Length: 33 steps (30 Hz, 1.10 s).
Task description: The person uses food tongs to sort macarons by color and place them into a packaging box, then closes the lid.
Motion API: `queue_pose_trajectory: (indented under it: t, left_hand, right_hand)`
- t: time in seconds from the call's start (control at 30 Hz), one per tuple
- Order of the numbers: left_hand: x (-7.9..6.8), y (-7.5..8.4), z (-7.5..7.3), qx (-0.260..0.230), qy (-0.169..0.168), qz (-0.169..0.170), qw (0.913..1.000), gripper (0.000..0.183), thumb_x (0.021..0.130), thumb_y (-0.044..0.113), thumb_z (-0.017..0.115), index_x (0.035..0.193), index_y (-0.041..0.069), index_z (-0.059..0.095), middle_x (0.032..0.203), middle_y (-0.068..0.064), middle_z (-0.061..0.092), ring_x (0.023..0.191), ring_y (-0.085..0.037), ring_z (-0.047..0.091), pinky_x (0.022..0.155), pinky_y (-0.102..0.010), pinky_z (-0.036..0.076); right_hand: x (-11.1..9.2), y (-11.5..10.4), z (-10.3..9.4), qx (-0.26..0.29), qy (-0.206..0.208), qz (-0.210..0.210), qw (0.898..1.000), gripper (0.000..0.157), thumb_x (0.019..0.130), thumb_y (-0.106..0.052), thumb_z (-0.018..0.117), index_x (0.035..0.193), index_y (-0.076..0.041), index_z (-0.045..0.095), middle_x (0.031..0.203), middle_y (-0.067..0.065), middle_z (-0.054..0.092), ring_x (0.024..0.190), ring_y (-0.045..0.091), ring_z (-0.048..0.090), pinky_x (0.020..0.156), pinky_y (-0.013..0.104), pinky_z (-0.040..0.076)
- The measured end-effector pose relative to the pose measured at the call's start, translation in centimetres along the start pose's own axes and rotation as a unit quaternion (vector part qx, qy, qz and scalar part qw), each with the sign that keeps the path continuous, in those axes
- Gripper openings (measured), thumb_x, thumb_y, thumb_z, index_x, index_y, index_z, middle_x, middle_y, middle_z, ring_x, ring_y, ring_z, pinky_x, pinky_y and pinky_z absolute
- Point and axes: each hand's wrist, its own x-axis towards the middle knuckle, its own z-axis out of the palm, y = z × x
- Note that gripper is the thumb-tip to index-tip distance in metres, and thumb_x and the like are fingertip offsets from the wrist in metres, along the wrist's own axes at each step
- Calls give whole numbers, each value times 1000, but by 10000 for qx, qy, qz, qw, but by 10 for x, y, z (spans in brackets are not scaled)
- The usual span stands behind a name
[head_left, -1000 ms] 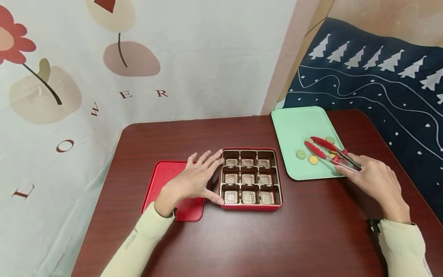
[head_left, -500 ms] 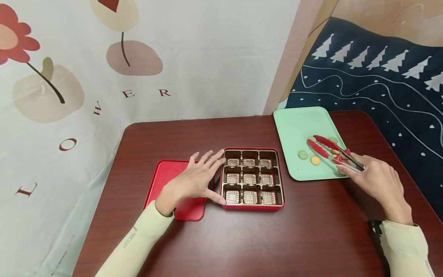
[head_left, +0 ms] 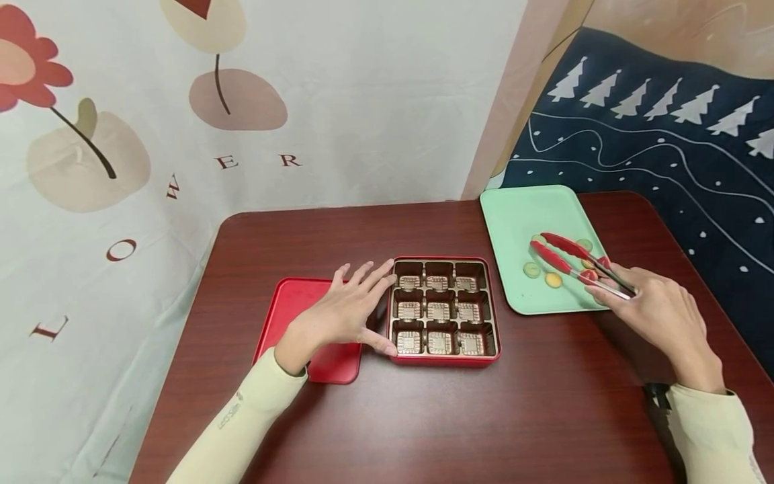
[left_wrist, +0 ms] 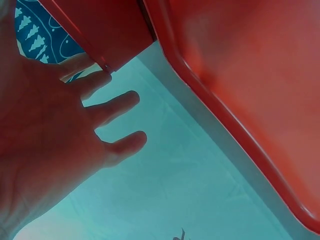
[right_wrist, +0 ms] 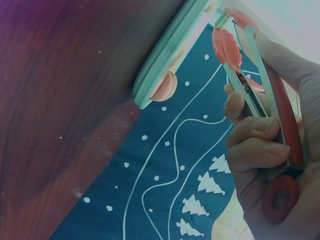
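My left hand (head_left: 335,319) spans the left side of a red box (head_left: 446,361), fingertips at its far corner and thumb at its near corner. In the left wrist view its fingers (left_wrist: 117,107) are spread, with one fingertip against the red box wall (left_wrist: 112,32). A brown-gold insert (head_left: 438,309) divides the box into several bare compartments. My right hand (head_left: 659,312) grips red-tipped metal tongs (head_left: 559,259) over a mint-green tray (head_left: 520,215). Between the tong tips is a green macaron (right_wrist: 223,21). Another green macaron (head_left: 532,269) and a yellow macaron (head_left: 553,279) lie nearby.
A red lid (head_left: 290,302) lies on the brown table (head_left: 363,430), partly beneath my left hand and wrist. More macarons (head_left: 584,245) lie under and beside the tongs. A flower-printed cloth (head_left: 363,101) and a navy tree-printed cloth (head_left: 641,148) hang behind the table.
The view shifts slightly, moving everything a little rightward in frame. The tong tips rise slightly from the tray, the green macaron between them. My left hand stays at the box.
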Motion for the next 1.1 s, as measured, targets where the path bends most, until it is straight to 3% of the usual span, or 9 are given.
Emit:
queue_pose_trajectory:
  t: [0.63,0.97,1.1]
  left_hand:
    - [0,3,-3,154,-104,-99,9998,133,75,83,83,170,5,33,182,-11,13,162,-46,21,124,-72,14]
    - [-1,4,-5,135,-162,-137,9997,132,75,82,83,170,5,32,182,-11,11,162,-46,20,125,-71,13]
    - [-1,5,-6,155,-206,-149,9996,133,76,83,82,171,5,32,182,-10,10,162,-46,20,125,-71,13]
  right_hand:
    - [-3,-19,-10,-29,13,-168,9999,73,88,-38,93,143,2,68,126,35,69,91,43,65,62,51,48]
    - [-6,-32,-12,-105,118,-625,9979,65,87,-32,94,139,1,72,116,26,72,81,34,61,59,46,44]
    - [-8,-37,-13,-104,135,-720,9973,65,86,-30,94,139,1,73,121,31,72,86,39,64,61,50,47]
